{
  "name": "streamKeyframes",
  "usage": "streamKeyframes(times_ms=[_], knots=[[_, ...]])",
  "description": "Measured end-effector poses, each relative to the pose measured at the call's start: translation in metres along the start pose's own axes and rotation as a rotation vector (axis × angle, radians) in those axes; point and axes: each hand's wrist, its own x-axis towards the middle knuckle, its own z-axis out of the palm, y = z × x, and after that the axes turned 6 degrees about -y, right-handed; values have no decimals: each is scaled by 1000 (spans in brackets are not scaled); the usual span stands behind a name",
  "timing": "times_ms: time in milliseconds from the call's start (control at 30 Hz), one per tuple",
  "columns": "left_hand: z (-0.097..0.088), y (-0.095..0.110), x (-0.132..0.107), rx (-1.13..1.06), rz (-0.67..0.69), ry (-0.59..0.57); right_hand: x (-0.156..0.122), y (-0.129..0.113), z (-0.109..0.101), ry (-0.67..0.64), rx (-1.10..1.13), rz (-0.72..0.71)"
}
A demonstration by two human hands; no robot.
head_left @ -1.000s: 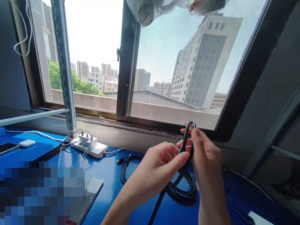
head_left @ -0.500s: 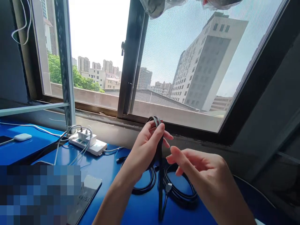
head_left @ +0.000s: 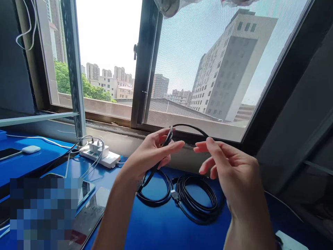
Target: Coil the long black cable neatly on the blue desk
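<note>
A black cable (head_left: 188, 125) is in both of my hands above the blue table. My left hand (head_left: 148, 151) curls its fingers around the looped part, its thumb stretched out to the right. My right hand (head_left: 231, 166) pinches the cable between thumb and forefinger, its other fingers bent. Between the hands the cable bows upward in an arc. Below lie two black coils on the table: a thinner coiled cable (head_left: 156, 203) on the left and a thicker coiled cable (head_left: 213, 205) on the right. A silver-ended plug (head_left: 174, 195) rests between them.
A white power strip (head_left: 110, 159) with chargers stands at the left by a metal post (head_left: 75, 76). Phones, one a dark phone (head_left: 91, 215), lie at the lower left beside a blurred patch. A window (head_left: 136, 69) rises behind the blue table (head_left: 156, 229). At lower right is a pale object (head_left: 290, 241).
My right hand, empty before, now pinches the cable and has moved up and right. The strand that hung down is drawn into an arc between my hands. My left hand has tilted and shifted left.
</note>
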Motion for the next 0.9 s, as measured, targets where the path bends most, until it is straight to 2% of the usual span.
streamKeyframes(times_ms=[67,233,300,500,633,700,833,900], knots=[[-15,4,-5,37,59,89,4,2,-9,167,142,52],[-43,7,-9,-81,246,610,4,-1,-38,476,346,175],[-46,7,-9,-118,289,744,2,-3,-46,532,357,166],[-33,3,-5,-200,423,839,-4,-7,-52,608,363,130],[-27,-6,1,-294,532,954,-4,-11,-50,673,392,185],[-34,-12,1,-228,539,977,-1,-13,-51,769,438,213],[-64,-19,-7,69,536,1012,7,-10,-62,1057,471,279],[-76,-19,-12,141,548,1035,9,-5,-72,1097,467,348]])
